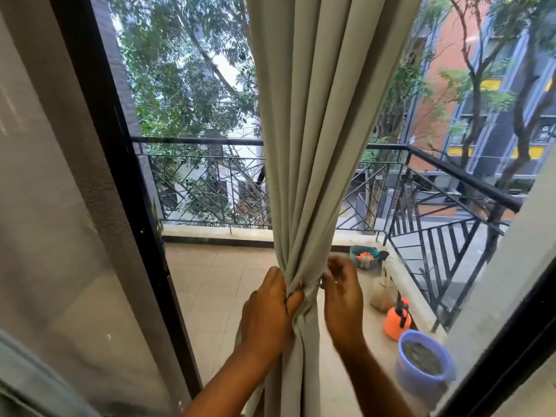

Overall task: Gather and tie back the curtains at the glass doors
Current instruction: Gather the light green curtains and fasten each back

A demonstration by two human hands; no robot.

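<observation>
curtain (319, 145) cloth looks soft, thick and fairly heavy, so it will bunch easily but slide unless squeezed tight at the waist, where the folds narrow. it hangs mid-frame before the glass door (210, 281). left hand (270, 308) clamps the gathered bundle; right hand (341, 293) pinches at the knot (310, 291) just beside it, perhaps a tie end, blurred. beyond lie a tiled balcony floor (210, 290), railing (210, 188), orange sprayer (397, 320) and blue pot (421, 361).
</observation>
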